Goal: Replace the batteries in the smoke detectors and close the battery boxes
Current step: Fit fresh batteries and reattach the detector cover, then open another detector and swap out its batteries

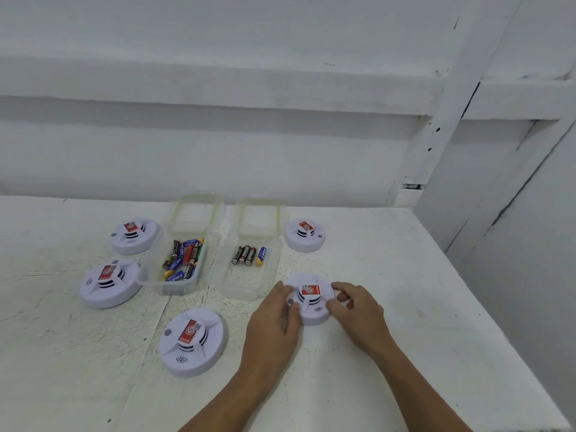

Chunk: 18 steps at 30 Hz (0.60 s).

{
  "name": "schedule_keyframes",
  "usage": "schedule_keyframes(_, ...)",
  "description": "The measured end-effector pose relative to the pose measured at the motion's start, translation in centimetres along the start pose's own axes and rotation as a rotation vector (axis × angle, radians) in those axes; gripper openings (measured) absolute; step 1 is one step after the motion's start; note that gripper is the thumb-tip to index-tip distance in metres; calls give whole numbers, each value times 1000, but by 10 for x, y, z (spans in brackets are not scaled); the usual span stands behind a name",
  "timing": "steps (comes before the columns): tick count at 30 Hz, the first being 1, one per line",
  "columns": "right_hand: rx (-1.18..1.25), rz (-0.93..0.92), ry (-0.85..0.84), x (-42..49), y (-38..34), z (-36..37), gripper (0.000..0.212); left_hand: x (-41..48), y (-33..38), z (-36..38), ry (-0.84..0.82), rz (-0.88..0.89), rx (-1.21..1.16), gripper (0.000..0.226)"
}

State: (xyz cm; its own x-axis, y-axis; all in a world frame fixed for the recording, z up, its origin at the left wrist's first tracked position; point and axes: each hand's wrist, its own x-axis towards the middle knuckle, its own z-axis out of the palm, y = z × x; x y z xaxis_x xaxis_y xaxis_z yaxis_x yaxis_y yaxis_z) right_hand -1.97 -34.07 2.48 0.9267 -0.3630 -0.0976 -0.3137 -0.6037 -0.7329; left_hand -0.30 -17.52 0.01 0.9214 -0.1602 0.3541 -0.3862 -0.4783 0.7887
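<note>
Okay, head view. Your worktop [405,307] is white-painted, rough and speckled, with scuffs showing dark. Behind it is a white wall [218,151] with a ledge, and a chipped white post [436,120] stands at the right.

Your left hand [277,313] and right hand [355,307] both grip the held smoke detector [310,310], a round white plastic disc with a red label. It sits on the worktop at near right. The fingers of both hands are curled round its rim, left hand on the left side and right hand on the right.

Four other smoke detectors [191,341] lie around, all the same shape. Two are on the left, one is far right and one is near centre.

There are two clear plastic boxes with their lids open. The left box [174,285] holds mixed batteries [184,257] in a jumble. The right box [240,288] holds four batteries [247,255] side by side.
</note>
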Motion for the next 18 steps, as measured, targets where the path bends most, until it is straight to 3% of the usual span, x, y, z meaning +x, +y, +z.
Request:
schedule_keyframes(3,52,42,-13,14,-3,-6,42,9,7,2,37,106,92,39)
schedule_keyframes(5,63,50,-19,30,-4,-8,27,24,19,3,38,146,48,34)
schedule_keyframes(7,83,72,-30,49,-8,-9,25,47,33,6,-11,94,-1,29)
schedule_keyframes(12,156,109,-71,98,-27,-9,32,121,39,31,-407,-429,49,59)
schedule_keyframes(18,111,129,-80,134,-38,-4,49,157,39,53,-404,-696,14,79)
